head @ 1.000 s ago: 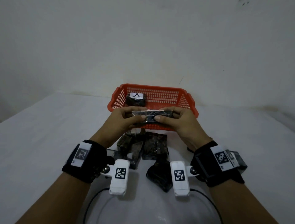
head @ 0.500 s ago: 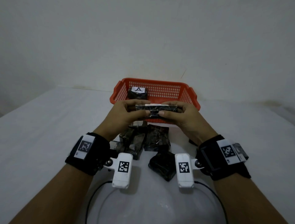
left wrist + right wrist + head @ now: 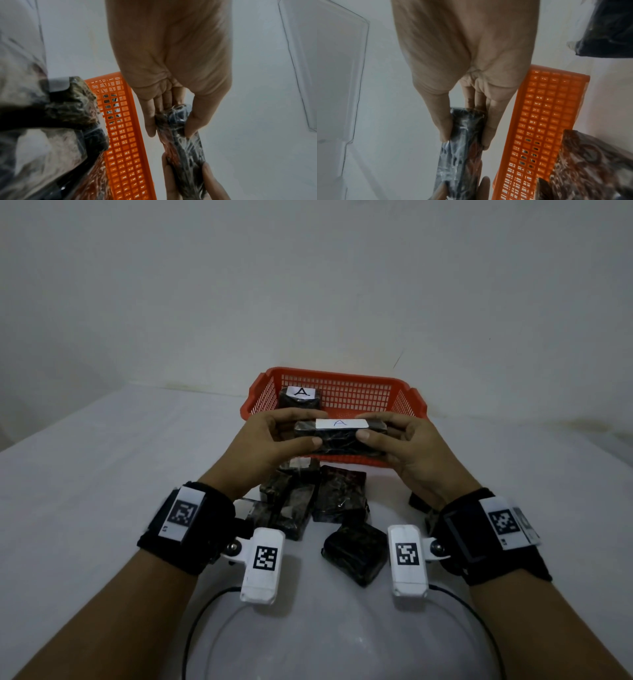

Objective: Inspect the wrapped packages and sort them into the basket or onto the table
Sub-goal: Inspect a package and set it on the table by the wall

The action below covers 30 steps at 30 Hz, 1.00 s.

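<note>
Both hands hold one dark wrapped package (image 3: pixel 339 440) level, just in front of the orange basket (image 3: pixel 342 375). A white label marked "A" lies on its top face. My left hand (image 3: pixel 303 429) pinches its left end between thumb and fingers, and my right hand (image 3: pixel 371 426) pinches the right end the same way. The left wrist view shows my left hand (image 3: pixel 169 129) clamped on the package (image 3: pixel 185 146). In the right wrist view my right hand (image 3: pixel 465 140) grips the package (image 3: pixel 458 155). Another package labelled "A" (image 3: pixel 300 400) stands in the basket's left rear corner.
Several dark wrapped packages (image 3: pixel 322 498) lie in a pile on the white table below my hands. A single one (image 3: pixel 356 553) lies nearer to me, and more show by my right wrist (image 3: pixel 419 501). The basket wall (image 3: pixel 123 135) (image 3: pixel 539 135) stands close beside the held package.
The held package has been turned so its white label, seen edge-on before, now faces up and reads "A". Both hands keep their grip at the same spot before the basket.
</note>
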Available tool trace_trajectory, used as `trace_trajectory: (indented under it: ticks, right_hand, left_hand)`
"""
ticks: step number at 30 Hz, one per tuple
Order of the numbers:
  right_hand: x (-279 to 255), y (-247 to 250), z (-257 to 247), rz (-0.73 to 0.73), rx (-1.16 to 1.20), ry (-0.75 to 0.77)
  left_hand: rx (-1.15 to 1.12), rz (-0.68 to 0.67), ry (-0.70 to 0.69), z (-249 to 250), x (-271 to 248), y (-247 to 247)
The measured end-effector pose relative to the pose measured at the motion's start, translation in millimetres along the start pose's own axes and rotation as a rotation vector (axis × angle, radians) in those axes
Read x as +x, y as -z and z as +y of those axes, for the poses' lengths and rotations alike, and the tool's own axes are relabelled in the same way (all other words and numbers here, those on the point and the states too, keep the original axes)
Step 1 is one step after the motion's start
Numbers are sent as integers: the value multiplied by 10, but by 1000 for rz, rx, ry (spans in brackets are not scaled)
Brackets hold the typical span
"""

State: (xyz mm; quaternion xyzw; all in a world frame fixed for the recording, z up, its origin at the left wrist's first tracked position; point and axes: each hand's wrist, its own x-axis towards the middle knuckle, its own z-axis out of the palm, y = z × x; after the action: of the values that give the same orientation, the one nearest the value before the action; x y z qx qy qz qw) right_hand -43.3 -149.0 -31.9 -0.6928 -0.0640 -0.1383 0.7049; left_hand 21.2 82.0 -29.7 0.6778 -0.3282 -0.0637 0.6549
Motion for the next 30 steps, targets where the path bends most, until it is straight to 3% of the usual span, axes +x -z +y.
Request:
trace_trajectory:
  ticks: [7, 14, 19, 26, 30]
  right_hand:
    - [-13, -70, -56, -25, 169, -137]
    - [13, -54, -17, 24, 88, -62]
    - [21, -89, -24, 46, 139, -77]
    - [41, -84, 17, 97, 34, -38]
    - [50, -98, 23, 51, 45, -53]
  left_hand:
    - [23, 20, -88, -21, 22, 7]
    - [-118, -11, 95, -50, 57, -28]
    - [-60, 45, 60, -58, 48, -60]
    - [-90, 24, 82, -60, 62, -66]
    - [-107, 52, 69, -42, 60, -39]
